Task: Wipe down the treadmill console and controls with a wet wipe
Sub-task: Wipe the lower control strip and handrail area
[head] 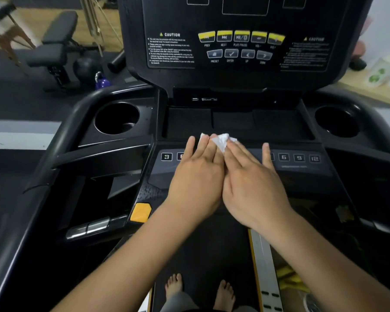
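A crumpled white wet wipe (221, 140) lies on the lower control strip (300, 164) of the black treadmill console (234, 70). My left hand (196, 174) and my right hand (252, 181) lie side by side over the strip, fingers straight, pressing the wipe under their fingertips. The wipe sticks out past the fingertips toward the tray. Numbered keys show on both sides of my hands: 3 on the left, 6, 9 and 12 on the right. The upright panel above carries yellow media buttons (241, 37) and grey preset keys.
Round cup holders sit at the left (116, 118) and right (336, 121) of a shallow tray (234, 122). A yellow safety key (141, 212) is at the lower left. My bare feet (198, 289) stand on the belt. A weight bench (54, 43) and a wipe pack (383, 70) lie beyond.
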Motion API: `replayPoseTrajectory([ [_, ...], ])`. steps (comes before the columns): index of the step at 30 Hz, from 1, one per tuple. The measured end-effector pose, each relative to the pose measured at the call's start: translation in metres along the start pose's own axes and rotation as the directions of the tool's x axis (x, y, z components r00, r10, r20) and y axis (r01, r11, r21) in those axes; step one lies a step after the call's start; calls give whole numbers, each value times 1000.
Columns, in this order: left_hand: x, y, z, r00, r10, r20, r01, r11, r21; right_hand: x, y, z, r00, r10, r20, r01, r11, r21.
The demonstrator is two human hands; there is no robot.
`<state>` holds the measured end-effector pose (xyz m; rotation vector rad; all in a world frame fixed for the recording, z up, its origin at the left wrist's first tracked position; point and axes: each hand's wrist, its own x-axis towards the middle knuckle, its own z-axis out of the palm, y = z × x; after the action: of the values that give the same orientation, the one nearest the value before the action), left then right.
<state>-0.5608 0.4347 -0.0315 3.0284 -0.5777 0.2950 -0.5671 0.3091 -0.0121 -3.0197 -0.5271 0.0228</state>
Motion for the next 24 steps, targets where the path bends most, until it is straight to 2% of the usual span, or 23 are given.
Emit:
replayPoseTrajectory([
  [3, -8, 11, 0, 999, -6, 52, 6, 1000, -4, -15, 3, 6, 1000, 20, 15, -19, 1000, -17],
  [7, 4, 17, -1, 1000, 26, -14, -25, 999, 44, -8, 11, 5, 999, 34, 0, -34, 999, -4],
  [12, -2, 24, 0, 998, 18, 61, -18, 1000, 5, -22, 15, 8, 998, 61, -10, -61, 998, 9],
  [16, 10, 27, 1, 998, 58, -9, -57, 998, 6, -15, 23, 7, 997, 71, -27, -70, 997, 34],
  [21, 8, 33, -1, 996, 59, 65, -55, 996, -64, -25, 29, 4, 995, 94, -28, -93, 995, 42],
  [24, 14, 40, 1, 996, 89, 14, -88, 994, -67, -23, 37, 3, 994, 108, -31, -106, 993, 54],
])
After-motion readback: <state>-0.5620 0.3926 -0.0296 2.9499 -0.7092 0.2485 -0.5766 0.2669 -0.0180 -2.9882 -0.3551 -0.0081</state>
